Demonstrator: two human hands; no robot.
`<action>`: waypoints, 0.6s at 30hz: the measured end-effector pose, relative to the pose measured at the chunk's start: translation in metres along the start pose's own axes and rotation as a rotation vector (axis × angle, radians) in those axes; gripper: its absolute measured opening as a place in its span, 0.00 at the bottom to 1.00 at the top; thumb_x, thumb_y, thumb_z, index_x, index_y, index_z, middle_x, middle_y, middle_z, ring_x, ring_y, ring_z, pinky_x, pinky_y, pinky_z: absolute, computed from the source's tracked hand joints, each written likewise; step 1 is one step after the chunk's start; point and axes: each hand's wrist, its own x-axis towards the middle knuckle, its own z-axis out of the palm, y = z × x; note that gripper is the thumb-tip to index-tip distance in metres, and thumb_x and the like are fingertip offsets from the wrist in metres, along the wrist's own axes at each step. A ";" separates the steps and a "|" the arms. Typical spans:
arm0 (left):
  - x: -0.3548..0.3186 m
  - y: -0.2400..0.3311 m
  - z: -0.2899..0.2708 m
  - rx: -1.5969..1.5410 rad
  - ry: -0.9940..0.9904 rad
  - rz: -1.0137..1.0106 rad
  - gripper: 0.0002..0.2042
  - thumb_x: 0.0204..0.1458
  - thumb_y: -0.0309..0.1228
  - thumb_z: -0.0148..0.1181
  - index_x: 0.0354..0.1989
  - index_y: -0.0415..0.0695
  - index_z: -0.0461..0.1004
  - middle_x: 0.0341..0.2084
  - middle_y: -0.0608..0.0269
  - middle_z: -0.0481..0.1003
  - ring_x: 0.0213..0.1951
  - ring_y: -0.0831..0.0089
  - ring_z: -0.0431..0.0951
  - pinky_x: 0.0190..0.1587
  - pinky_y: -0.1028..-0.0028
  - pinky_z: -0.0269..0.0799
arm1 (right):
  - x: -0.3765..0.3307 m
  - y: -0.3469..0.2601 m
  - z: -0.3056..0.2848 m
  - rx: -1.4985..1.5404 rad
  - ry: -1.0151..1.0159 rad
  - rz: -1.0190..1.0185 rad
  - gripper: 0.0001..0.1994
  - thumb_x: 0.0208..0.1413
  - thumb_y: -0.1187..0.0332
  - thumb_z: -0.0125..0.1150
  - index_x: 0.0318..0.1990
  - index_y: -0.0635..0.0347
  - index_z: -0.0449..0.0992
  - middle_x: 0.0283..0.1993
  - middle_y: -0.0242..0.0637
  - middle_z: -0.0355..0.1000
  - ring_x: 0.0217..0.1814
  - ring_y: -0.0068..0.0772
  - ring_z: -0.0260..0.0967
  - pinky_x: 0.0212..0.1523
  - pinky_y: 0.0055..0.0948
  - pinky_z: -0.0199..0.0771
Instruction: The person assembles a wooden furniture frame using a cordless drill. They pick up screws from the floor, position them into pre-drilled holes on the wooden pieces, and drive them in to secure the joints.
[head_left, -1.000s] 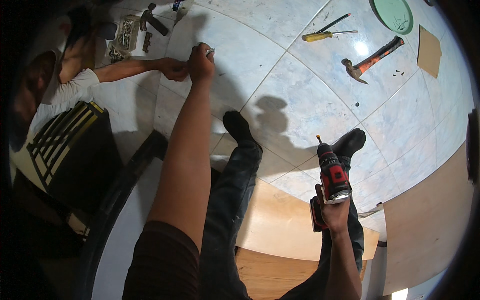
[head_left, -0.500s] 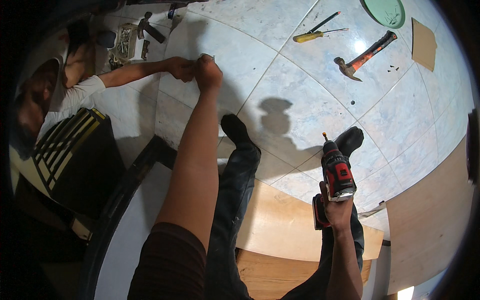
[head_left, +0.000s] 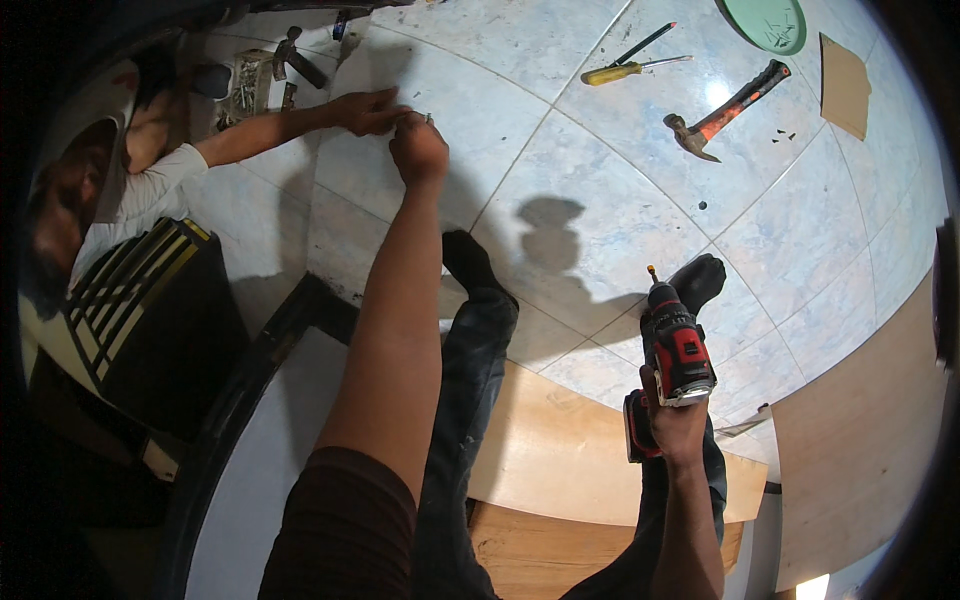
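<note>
My left hand (head_left: pixel 418 155) is stretched forward over the tiled floor, its fingers closed in a pinch. A tiny pale, shiny bit shows at the fingertips, too small to name. Right beside it is another person's hand (head_left: pixel 368 112), its fingers close to or touching mine. In my right hand (head_left: pixel 678 428) is a red and black cordless drill (head_left: pixel 682 350), gripped by the handle. The drill points away from me, with a small yellowish bit in its chuck, above my right foot.
A claw hammer (head_left: pixel 728 112), a yellow-handled screwdriver (head_left: pixel 612 74), a dark pencil-like stick (head_left: pixel 650 42), cardboard (head_left: pixel 844 88) and a green dish (head_left: pixel 768 12) of small fasteners lie ahead. Another hammer (head_left: pixel 302 64) rests by a fastener box (head_left: pixel 248 88). Wooden panels (head_left: pixel 560 440) are near my legs.
The other person's hand has drawn slightly up and back from my left hand, its fingers straighter. My left hand has shifted slightly down and right. The drill stays nearly in place.
</note>
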 end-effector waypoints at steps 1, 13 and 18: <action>-0.004 0.002 0.000 -0.067 0.017 -0.013 0.07 0.65 0.31 0.57 0.45 0.39 0.74 0.36 0.49 0.80 0.41 0.48 0.83 0.45 0.52 0.78 | -0.001 0.000 0.000 0.001 -0.009 0.011 0.21 0.62 0.72 0.68 0.62 0.61 0.75 0.56 0.43 0.77 0.57 0.40 0.76 0.63 0.39 0.72; 0.000 0.013 -0.020 -0.706 0.080 -0.401 0.09 0.65 0.27 0.58 0.47 0.36 0.81 0.36 0.47 0.86 0.39 0.60 0.88 0.46 0.63 0.82 | 0.000 0.012 -0.003 -0.039 -0.005 0.010 0.21 0.64 0.74 0.66 0.63 0.61 0.73 0.54 0.40 0.77 0.54 0.35 0.75 0.59 0.37 0.74; 0.025 -0.001 -0.021 -0.407 0.068 -0.356 0.09 0.62 0.32 0.64 0.40 0.38 0.83 0.40 0.49 0.85 0.42 0.55 0.87 0.47 0.58 0.81 | 0.001 0.019 -0.005 -0.003 -0.029 0.053 0.21 0.65 0.74 0.66 0.64 0.61 0.72 0.50 0.36 0.76 0.44 0.27 0.74 0.45 0.30 0.77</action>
